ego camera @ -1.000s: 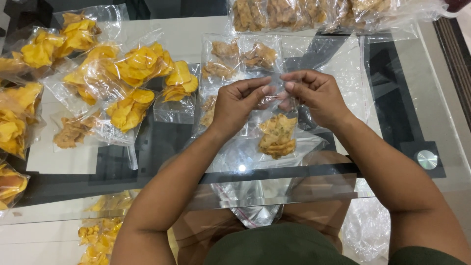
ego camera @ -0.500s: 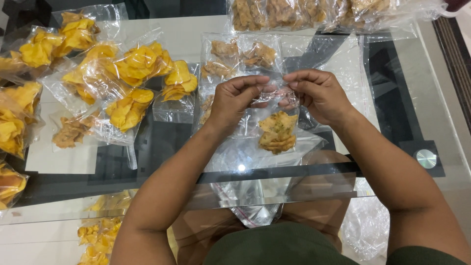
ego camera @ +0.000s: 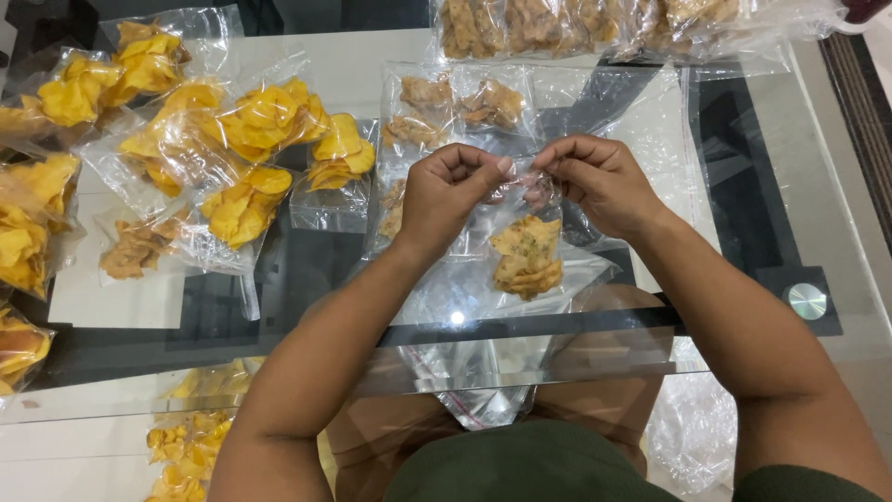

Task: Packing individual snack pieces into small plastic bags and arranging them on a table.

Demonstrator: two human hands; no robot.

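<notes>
A small clear plastic bag (ego camera: 520, 209) with tan speckled chips (ego camera: 527, 257) in its bottom hangs between my hands above the glass table (ego camera: 836, 223). My left hand (ego camera: 448, 197) pinches the bag's top edge from the left. My right hand (ego camera: 595, 181) pinches the same edge from the right, fingertips almost touching. Both hands sit over a row of filled bags of tan chips (ego camera: 455, 104) lying on the table.
Several clear bags of yellow chips (ego camera: 237, 125) cover the table's left side. More packed tan chips (ego camera: 557, 23) lie along the far edge. Empty clear bags (ego camera: 641, 102) lie to the right. A round metal fitting (ego camera: 807, 301) sits near the right edge.
My two hands have drawn closer together at the bag's top edge, fingertips now nearly meeting. The bag has stayed in about the same place.
</notes>
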